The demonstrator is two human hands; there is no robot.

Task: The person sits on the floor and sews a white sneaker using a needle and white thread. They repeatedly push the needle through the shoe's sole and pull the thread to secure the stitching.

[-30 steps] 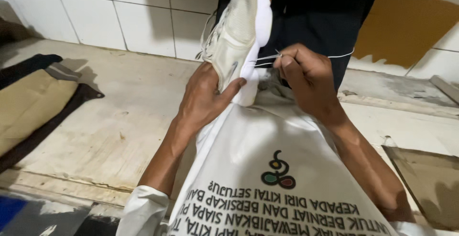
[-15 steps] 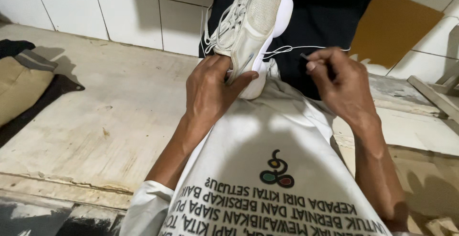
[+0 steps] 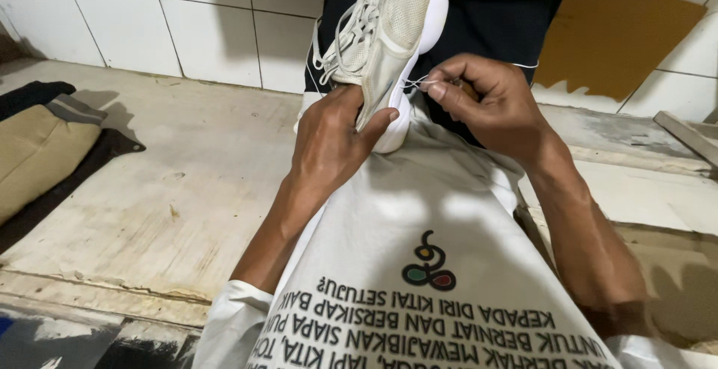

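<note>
A pale grey mesh sneaker [image 3: 389, 25] with a white sole stands upright on my lap, toe end up, laces facing left. My left hand [image 3: 333, 141] grips its heel end, thumb pressed on the side near the sole. My right hand [image 3: 486, 100] is pinched shut on a thin white thread [image 3: 411, 83] that runs taut from the shoe's side seam; a needle may be between the fingers but I cannot make it out. A white printed cloth [image 3: 419, 264] covers my lap under the shoe.
A stained concrete floor [image 3: 164, 189] spreads to the left, with a white tiled wall [image 3: 187, 17] behind. Folded tan and dark cushions [image 3: 45, 152] lie at the far left. A brown patch [image 3: 621, 32] marks the wall at right; a wooden strip [image 3: 684, 133] lies below it.
My right hand has come back in close to the shoe's side after pulling the thread out to the right. My left hand has kept its grip on the heel.
</note>
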